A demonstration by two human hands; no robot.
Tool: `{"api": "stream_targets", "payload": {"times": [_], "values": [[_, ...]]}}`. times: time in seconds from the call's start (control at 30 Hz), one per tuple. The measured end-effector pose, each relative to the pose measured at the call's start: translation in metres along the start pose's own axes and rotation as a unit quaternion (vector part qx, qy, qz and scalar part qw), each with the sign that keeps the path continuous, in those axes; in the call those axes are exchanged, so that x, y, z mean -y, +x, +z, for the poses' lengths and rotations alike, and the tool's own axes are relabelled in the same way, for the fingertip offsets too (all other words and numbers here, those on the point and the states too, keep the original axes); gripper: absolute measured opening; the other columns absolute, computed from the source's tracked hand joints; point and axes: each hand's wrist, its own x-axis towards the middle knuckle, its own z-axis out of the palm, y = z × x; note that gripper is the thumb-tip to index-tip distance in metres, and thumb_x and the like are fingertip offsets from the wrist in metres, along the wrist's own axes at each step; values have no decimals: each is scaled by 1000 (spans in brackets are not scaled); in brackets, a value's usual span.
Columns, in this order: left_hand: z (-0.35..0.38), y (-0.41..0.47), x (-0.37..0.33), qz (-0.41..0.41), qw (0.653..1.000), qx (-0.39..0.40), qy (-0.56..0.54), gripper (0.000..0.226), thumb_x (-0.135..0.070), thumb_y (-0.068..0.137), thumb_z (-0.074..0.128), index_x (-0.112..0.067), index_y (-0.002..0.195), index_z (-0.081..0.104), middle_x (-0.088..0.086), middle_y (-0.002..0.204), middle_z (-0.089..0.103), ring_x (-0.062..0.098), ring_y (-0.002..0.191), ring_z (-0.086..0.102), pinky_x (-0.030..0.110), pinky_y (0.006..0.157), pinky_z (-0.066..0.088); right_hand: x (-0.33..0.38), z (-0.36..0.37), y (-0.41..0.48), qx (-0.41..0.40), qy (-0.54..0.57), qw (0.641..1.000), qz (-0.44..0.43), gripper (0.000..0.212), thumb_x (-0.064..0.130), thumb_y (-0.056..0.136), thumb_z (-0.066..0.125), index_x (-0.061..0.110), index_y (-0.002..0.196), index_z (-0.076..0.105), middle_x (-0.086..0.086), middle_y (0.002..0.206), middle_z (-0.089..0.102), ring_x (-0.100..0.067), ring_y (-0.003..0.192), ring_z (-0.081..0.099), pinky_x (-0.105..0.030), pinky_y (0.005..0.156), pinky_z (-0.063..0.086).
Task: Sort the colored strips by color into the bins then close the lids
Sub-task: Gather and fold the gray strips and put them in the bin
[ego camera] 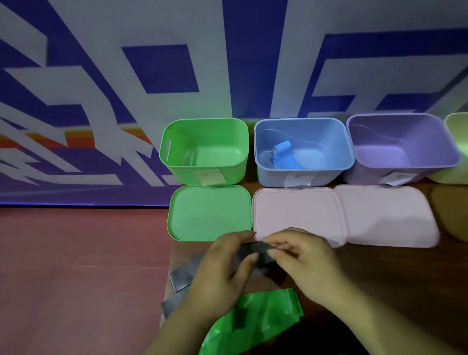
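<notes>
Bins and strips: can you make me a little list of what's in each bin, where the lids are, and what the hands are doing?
green bin: open, nothing seen inside
blue bin: open, blue strip inside
purple bin: open, nothing seen inside
green lid: flat on the table, in front of the green bin
pink lids: two, flat in front of the blue and purple bins
left hand: holds the grey strip
right hand: pinches the same grey strip
green strip: on the table, nearest the person
</notes>
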Motion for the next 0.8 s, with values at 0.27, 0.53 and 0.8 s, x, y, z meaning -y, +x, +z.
{"api": "stream_targets", "payload": {"times": [0.27,0.53,0.8], "values": [[1,-8,-19,-98,977,-14,-186,6,-19,92,68,-25,93,67,-2,84,71,20,78,66,37,69,53,13,-3,-8,9,93,994,48,44,3,81,76,47,81,73,10,85,75,-6,81,71,-19,70,55],[-5,-21,4,-216,937,-59,-269,12,1,95,58,7,85,59,5,63,64,11,52,58,20,49,46,-53,8,10,-31,-26,982,185,23,11,80,75,34,82,69,14,83,74,-1,86,68,-24,82,55],[-7,-21,24,-258,940,-43,-219,10,2,92,62,-1,83,62,1,64,68,10,56,62,20,52,48,-96,48,36,-24,-143,954,262,34,27,81,78,19,111,67,4,105,72,-12,90,64,-17,66,39]]}}
